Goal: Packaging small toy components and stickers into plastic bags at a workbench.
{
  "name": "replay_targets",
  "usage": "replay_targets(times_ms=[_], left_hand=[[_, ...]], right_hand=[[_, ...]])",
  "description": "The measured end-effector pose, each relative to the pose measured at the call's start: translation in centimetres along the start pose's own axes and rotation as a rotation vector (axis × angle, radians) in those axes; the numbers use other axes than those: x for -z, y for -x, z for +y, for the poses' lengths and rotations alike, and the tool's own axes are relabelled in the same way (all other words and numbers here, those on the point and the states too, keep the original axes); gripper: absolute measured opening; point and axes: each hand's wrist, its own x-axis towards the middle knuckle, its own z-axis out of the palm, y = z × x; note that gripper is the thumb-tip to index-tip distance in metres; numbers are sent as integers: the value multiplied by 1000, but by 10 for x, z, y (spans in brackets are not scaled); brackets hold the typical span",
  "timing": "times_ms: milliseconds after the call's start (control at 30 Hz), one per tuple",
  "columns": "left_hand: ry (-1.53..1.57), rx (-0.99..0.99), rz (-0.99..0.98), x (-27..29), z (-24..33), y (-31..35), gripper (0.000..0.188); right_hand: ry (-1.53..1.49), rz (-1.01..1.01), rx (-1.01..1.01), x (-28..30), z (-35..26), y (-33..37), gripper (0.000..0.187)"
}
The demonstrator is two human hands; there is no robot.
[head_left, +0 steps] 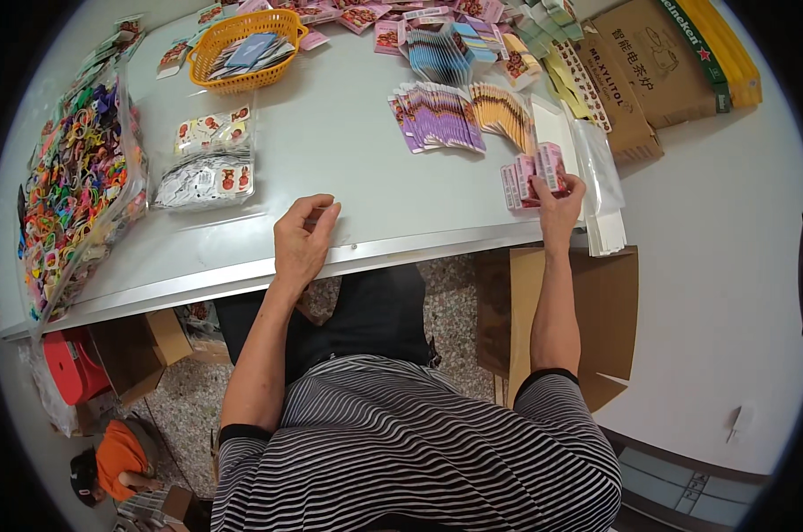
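My right hand point(559, 211) is at the table's right end, its thumb and fingers closed on small pink packs point(527, 174) that stand in a short row. Just left of the table's middle, my left hand point(302, 241) hovers over the front edge, fingers loosely bent, thumb apart, holding nothing. Behind the pink packs lie a fanned row of purple packs point(437, 117) and a fanned row of orange packs point(502, 113). Farther back stands a fan of blue packs point(437, 58). A white open box point(557, 129) sits beside my right hand, partly under clear plastic.
A yellow basket point(245, 84) holds flat packets. Clear bags of white packets point(208, 177) lie left of centre. A big clear bag of colourful small pieces point(78, 191) fills the left end. Cardboard boxes point(676, 97) stand at the right. Low at left is a person in orange point(122, 461).
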Motion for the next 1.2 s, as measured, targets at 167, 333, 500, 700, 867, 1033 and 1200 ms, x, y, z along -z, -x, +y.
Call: replay_targets(times_ms=[167, 333, 500, 700, 867, 1033, 1200], left_hand=[[24, -17, -24, -3, -2, 1, 23], [19, -33, -16, -2, -1, -1, 22], [19, -61, -4, 1, -1, 0, 21], [46, -84, -11, 0, -5, 5, 16], [56, -95, 5, -3, -7, 5, 17], [48, -106, -14, -1, -5, 4, 17], [46, -92, -20, 1, -1, 1, 16]], right_hand=[[72, -27, 31, 1, 23, 10, 63], [261, 33, 262, -5, 15, 11, 72], [97, -19, 83, -9, 9, 12, 68], [68, -12, 105, -3, 10, 19, 63], [163, 169, 412, 4, -7, 14, 57], [-169, 32, 469, -35, -55, 13, 48], [-182, -246, 767, -151, -103, 5, 37]])
